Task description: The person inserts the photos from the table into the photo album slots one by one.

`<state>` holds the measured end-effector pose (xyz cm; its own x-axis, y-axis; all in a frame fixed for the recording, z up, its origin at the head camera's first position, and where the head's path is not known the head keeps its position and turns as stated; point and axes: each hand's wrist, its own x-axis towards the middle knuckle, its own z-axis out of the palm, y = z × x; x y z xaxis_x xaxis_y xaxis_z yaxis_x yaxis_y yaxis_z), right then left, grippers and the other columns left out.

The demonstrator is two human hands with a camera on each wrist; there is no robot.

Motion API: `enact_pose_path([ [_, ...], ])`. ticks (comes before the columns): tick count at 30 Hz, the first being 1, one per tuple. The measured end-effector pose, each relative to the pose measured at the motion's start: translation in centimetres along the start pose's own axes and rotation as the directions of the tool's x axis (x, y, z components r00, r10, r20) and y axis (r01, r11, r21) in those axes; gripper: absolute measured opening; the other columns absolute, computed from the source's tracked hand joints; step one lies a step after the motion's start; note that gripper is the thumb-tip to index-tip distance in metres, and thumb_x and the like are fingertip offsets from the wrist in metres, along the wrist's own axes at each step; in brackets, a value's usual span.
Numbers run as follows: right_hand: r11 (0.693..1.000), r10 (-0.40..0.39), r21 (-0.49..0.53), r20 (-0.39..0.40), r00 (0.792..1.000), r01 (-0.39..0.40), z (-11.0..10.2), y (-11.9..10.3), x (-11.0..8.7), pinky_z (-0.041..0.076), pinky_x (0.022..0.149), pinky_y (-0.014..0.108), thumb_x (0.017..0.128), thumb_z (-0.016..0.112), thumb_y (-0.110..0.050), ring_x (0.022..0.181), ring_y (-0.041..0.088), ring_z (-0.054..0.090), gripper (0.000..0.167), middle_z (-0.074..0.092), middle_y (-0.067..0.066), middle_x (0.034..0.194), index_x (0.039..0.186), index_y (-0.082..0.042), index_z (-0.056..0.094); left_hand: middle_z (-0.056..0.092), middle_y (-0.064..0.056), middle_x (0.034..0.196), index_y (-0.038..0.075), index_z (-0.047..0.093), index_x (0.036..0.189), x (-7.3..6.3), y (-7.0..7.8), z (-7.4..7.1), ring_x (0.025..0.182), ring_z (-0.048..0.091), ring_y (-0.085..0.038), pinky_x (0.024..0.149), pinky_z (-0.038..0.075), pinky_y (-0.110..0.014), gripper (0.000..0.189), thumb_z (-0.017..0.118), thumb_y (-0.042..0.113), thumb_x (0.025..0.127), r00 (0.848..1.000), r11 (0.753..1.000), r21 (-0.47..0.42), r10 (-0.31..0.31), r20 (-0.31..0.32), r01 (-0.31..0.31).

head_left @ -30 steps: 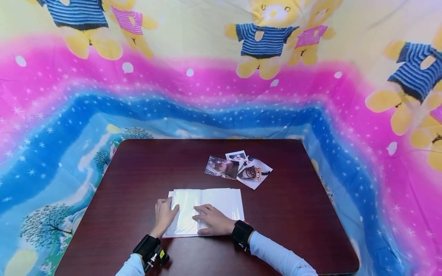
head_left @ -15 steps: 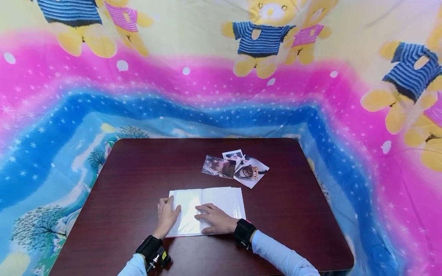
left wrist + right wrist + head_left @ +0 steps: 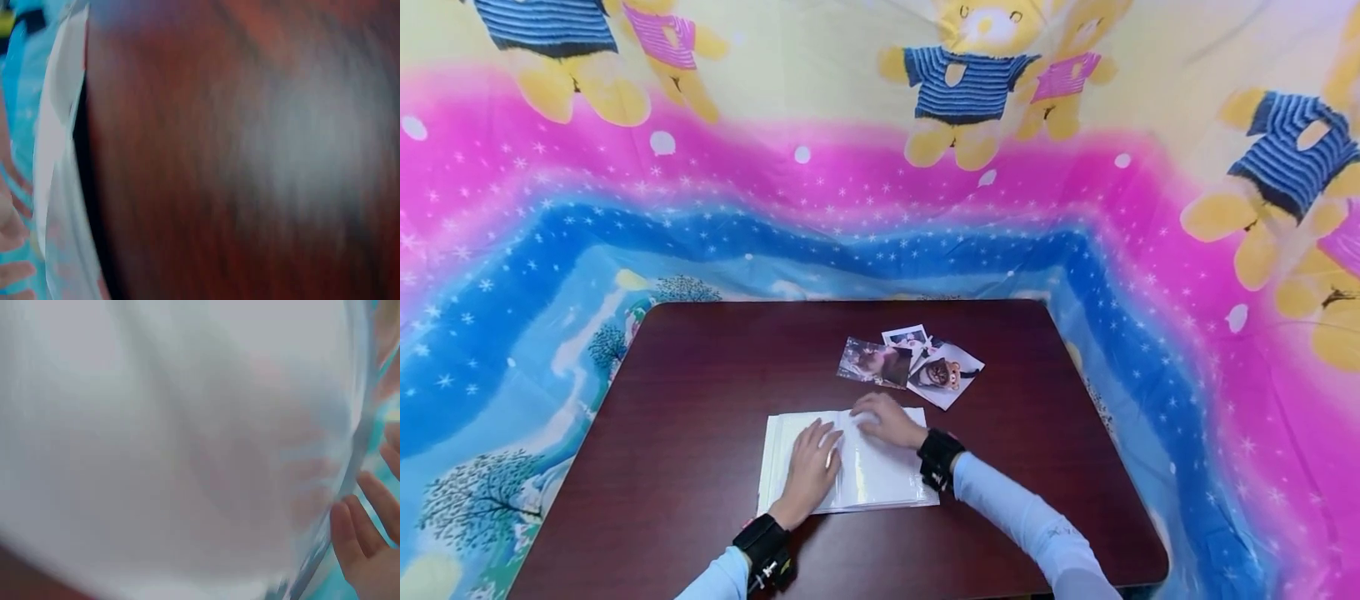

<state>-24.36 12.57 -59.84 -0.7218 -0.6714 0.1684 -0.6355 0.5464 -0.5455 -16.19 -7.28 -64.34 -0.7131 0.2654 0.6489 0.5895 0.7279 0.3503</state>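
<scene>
While my left hand (image 3: 810,471) lies loose over the open book (image 3: 883,477), lower centre, I cannot tell whether my right hand (image 3: 891,421) grips anything.

Person's wearing a pale-blue, long, snug-looking fabric sleeve on each arm, left sleeve (image 3: 721,577) and right sleeve (image 3: 1018,507), with the right one showing a small dark marking (image 3: 1063,530) that's coming out too tiny for reading. Chunky black cuffs are wrapping the left wrist (image 3: 762,540) and right wrist (image 3: 938,460), and a shiny silver metal fitting (image 3: 767,574) is poking out by the left. Left grip (image 3: 808,475) and right grip (image 3: 889,419) are going bare.
</scene>
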Motion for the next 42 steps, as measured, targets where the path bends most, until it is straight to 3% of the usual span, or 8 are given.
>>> enact_pose_path([
  [6,0.974,0.158,-0.14,-0.13,0.979,-0.176,-2.4,4.9,3.0,0.042,0.098,0.054,0.086,0.073,-0.008,0.114,0.042,0.054,0.03,0.059,0.024,0.125,0.115,0.001,0.069,0.06,-0.024,0.125,-0.001,0.067,0.115,-0.4,2.3,1.2,0.121,0.052,-0.045,0.097,0.041,-0.061,0.034,0.07,0.008,0.083,0.991,0.995,-0.04,0.099,0.095,-0.095],
  [11,0.899,0.376,-0.168,-0.174,0.91,-0.403,-3.8,7.8,4.1,0.04,0.101,0.054,0.089,0.075,-0.018,0.121,0.041,0.051,0.043,0.055,0.023,0.13,0.126,0.002,0.063,0.059,-0.025,0.127,-0.001,0.066,0.118,-0.6,3.4,1.5,0.123,0.052,-0.043,0.101,0.04,-0.056,0.036,0.07,0.007,0.083,0.98,0.994,-0.027,0.113,0.162,-0.11],
  [16,0.83,0.514,-0.206,-0.083,0.854,-0.519,-4.3,9.0,4.3,0.031,0.11,0.056,0.09,0.073,-0.033,0.135,0.042,0.039,0.068,0.042,0.026,0.147,0.143,0.002,0.048,0.06,-0.026,0.126,-0.001,0.068,0.114,-0.8,3.7,1.5,0.121,0.054,-0.042,0.101,0.042,-0.054,0.032,0.07,0.005,0.083,0.972,0.991,-0.038,0.134,0.193,-0.129],
  [22,0.822,0.527,-0.218,-0.059,0.848,-0.526,-3.9,9.2,4.6,0.029,0.111,0.056,0.089,0.075,-0.036,0.137,0.044,0.035,0.075,0.039,0.028,0.148,0.146,0.002,0.044,0.061,-0.027,0.124,-0.002,0.069,0.111,-0.7,3.5,1.3,0.12,0.054,-0.044,0.1,0.043,-0.054,0.03,0.07,0.006,0.082,0.971,0.987,-0.057,0.156,0.183,-0.148],
  [32,0.816,0.441,-0.283,-0.26,0.859,-0.504,-3.4,9.2,5.6,0.035,0.104,0.054,0.085,0.08,-0.029,0.128,0.04,0.041,0.063,0.049,0.02,0.133,0.137,-0.004,0.056,0.062,-0.027,0.122,-0.001,0.07,0.11,-0.4,3.4,1.3,0.117,0.056,-0.044,0.098,0.045,-0.053,0.03,0.07,0.006,0.081,0.971,0.987,-0.026,0.16,0.178,-0.158],
  [36,0.852,0.407,-0.186,-0.35,0.844,-0.489,-3.8,8.6,5.8,0.043,0.094,0.051,0.09,0.073,-0.015,0.113,0.036,0.051,0.037,0.057,0.018,0.116,0.124,-0.002,0.067,0.062,-0.025,0.119,0.0,0.07,0.109,-0.1,3.4,1.4,0.115,0.056,-0.041,0.097,0.045,-0.052,0.029,0.068,0.007,0.081,0.972,0.987,0.003,0.16,0.171,-0.163],
  [39,0.896,0.399,-0.025,-0.392,0.829,-0.443,-4.3,8.2,5.8,0.048,0.085,0.048,0.092,0.068,-0.004,0.099,0.035,0.057,0.02,0.063,0.019,0.103,0.11,0.003,0.072,0.063,-0.021,0.115,0.002,0.071,0.107,0.3,3.3,1.6,0.11,0.057,-0.038,0.092,0.048,-0.049,0.027,0.068,0.007,0.081,0.975,0.988,0.021,0.146,0.167,-0.151],
  [42,0.901,0.433,0.16,-0.393,0.811,-0.404,-4.5,8.2,5.6,0.05,0.081,0.045,0.093,0.065,-0.001,0.091,0.034,0.061,0.014,0.068,0.018,0.096,0.105,0.004,0.072,0.064,-0.016,0.109,0.003,0.072,0.105,0.9,2.9,1.8,0.103,0.059,-0.033,0.082,0.049,-0.046,0.024,0.069,0.006,0.082,0.982,0.995,-0.002,0.099,0.16,-0.1],
])
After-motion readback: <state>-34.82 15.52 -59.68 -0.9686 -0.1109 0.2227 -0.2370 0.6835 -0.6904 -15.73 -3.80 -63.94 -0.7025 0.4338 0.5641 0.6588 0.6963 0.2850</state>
